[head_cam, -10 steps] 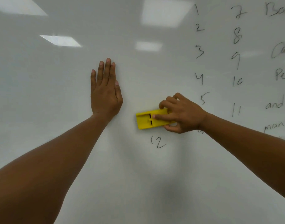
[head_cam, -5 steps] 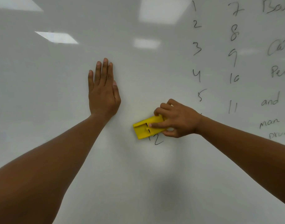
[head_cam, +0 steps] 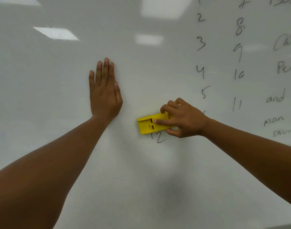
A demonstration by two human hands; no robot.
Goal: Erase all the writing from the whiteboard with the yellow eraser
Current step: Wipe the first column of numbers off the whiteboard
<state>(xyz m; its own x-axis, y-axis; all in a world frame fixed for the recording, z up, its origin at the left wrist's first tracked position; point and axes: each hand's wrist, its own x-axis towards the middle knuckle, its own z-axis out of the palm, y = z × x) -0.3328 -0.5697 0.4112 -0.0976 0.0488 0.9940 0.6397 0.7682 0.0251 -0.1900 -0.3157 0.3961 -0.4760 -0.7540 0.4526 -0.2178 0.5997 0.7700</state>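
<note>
The whiteboard [head_cam: 50, 96] fills the view. My right hand [head_cam: 184, 119] grips the yellow eraser [head_cam: 147, 125] flat against the board, its lower edge over the top of a handwritten "12" [head_cam: 158, 138]. My left hand [head_cam: 105, 91] rests flat on the board with straight fingers, left of the eraser and apart from it. Columns of black numbers [head_cam: 201, 45] and a second column of numbers [head_cam: 238, 52] run down the upper right, with words [head_cam: 275, 98] further right.
Ceiling lights reflect on the glossy board at the top [head_cam: 57, 33]. The board's left half and lower part carry no writing. A darker strip shows at the bottom right corner [head_cam: 283, 226].
My right hand slid the eraser down from above the "12" onto its top edge, then held there. My left hand stayed flat in place. The view shifted slightly upward.
</note>
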